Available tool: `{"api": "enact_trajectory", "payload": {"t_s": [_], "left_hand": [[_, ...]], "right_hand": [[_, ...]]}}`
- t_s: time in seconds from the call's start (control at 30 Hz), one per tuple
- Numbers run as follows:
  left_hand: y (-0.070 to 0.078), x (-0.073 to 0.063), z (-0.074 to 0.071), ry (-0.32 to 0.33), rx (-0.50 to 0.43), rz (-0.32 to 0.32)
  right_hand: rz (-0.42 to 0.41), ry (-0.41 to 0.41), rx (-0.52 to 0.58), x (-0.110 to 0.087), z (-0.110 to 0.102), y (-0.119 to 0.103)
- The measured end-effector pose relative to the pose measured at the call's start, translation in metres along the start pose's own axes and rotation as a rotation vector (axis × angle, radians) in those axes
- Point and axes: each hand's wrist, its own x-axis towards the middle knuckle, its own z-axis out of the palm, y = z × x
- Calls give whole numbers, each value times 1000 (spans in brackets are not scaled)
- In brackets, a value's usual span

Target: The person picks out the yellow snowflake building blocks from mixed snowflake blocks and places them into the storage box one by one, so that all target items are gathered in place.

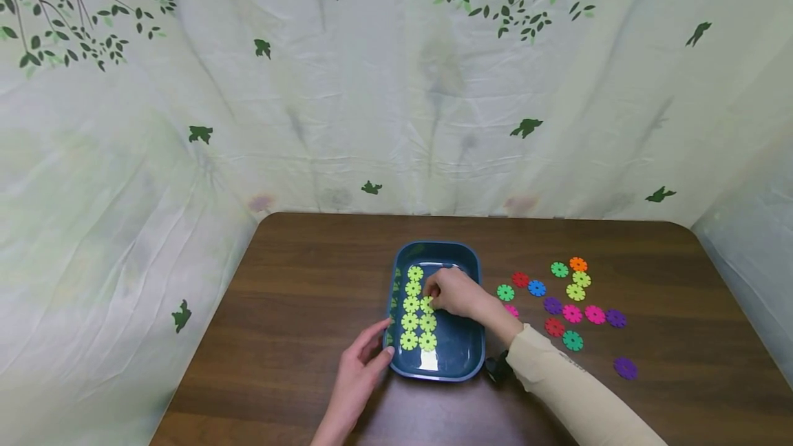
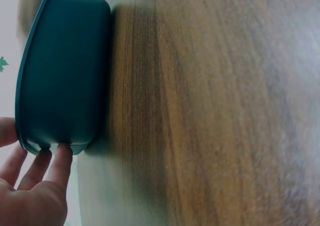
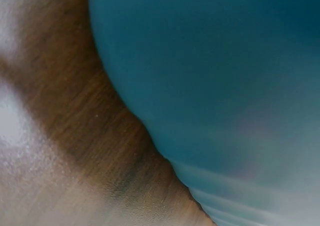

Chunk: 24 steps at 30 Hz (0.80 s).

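A dark blue tray (image 1: 458, 356) stands on the table, with two columns of yellow-green flower-shaped discs (image 1: 410, 322) lying in its left half. My right hand (image 1: 455, 292) reaches over the tray's right rim. Its thumb and fingers pinch a yellow-green disc (image 1: 425, 305) at the top of the second column, covering part of it. At the tray's left side, my left hand (image 1: 362, 363) holds the rim and outer wall. The left wrist view has its fingertips (image 2: 62, 148) against the tray wall (image 2: 67, 66). Only tray and table show in the right wrist view, blurred.
Loose flower discs lie right of the tray, among them a green one (image 1: 573, 341), an orange one (image 1: 578, 264), a blue one (image 1: 537, 288) and a purple one (image 1: 626, 368). A patterned cloth (image 1: 384, 88) hangs behind the brown table (image 1: 297, 336).
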Motion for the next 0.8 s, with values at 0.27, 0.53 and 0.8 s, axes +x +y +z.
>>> {"api": "enact_trajectory", "payload": {"t_s": [0.27,0.53,0.8], "left_hand": [[2,0,1,-3,1,-2],[1,0,1,-1,11,-11],[0,0,1,6,10,-18]], "right_hand": [[17,8,-4,-1,0,-1],[-21,55,34,0,-1,0],[-104,116,190,-4,-7,-1]]}}
